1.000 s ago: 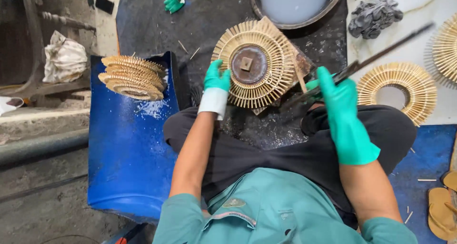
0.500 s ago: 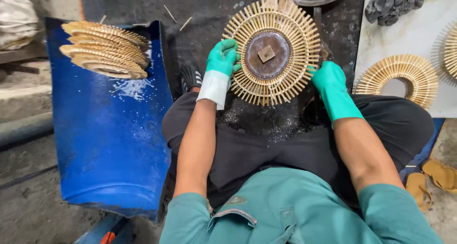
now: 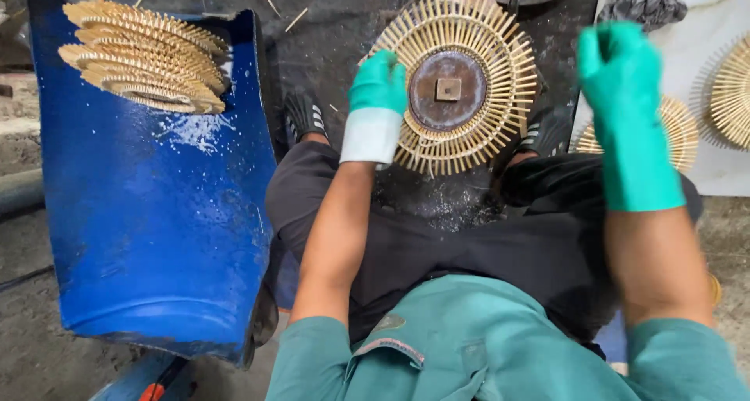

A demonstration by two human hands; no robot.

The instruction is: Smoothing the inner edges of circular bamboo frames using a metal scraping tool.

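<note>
Nearest the camera, above the dark lap, the right hand (image 3: 625, 80) in its green rubber glove hangs raised and blurred, loosely curled and holding nothing I can make out. Just beyond the knees, the left hand (image 3: 376, 84), gloved the same with a white cuff, grips the left rim of the round sunburst frame of pale bamboo sticks (image 3: 457, 84), which rests on the dark floor (image 3: 328, 49) around a rusty metal disc (image 3: 448, 90). Keeping that grip firm should stop the frame turning. Farther left, a stack of finished bamboo rings (image 3: 144, 57) sits on the far edge of the curved blue plastic sheet (image 3: 148, 221).
</note>
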